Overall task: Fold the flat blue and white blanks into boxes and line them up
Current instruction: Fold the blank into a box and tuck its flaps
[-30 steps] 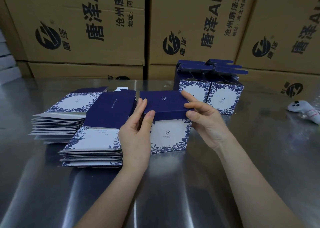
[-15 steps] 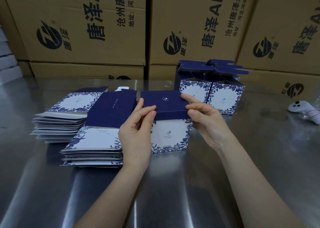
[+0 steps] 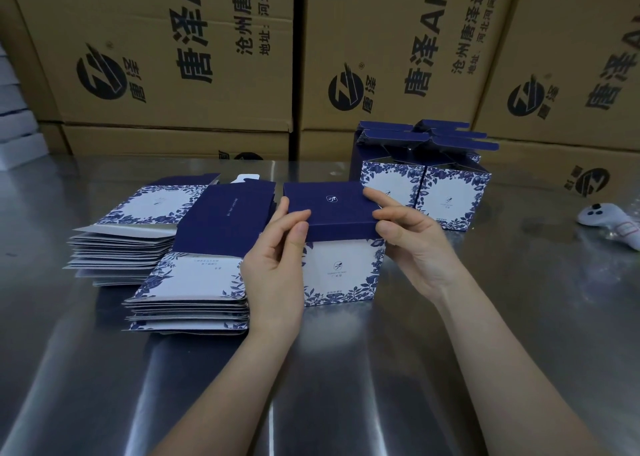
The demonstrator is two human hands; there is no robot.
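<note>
A blue and white box (image 3: 341, 272) stands upright in the middle of the steel table, its dark blue lid lying flat on top. My left hand (image 3: 277, 265) grips the lid's left front corner. My right hand (image 3: 412, 241) pinches its right front corner, index finger stretched along the lid's right edge. Two stacks of flat blanks lie to the left: a near stack (image 3: 194, 289) and a far stack (image 3: 131, 234). Behind the held box stand folded boxes (image 3: 450, 196) side by side with their lids up.
Large brown cartons (image 3: 180, 57) form a wall along the table's far edge. A white handheld controller (image 3: 609, 221) lies at the right on the reflective steel table (image 3: 346, 369). White objects sit at the far left edge.
My thumbs and fingers have pressed a little tighter on the lid's front corners. The box stays in the same spot and the stacks have not moved.
</note>
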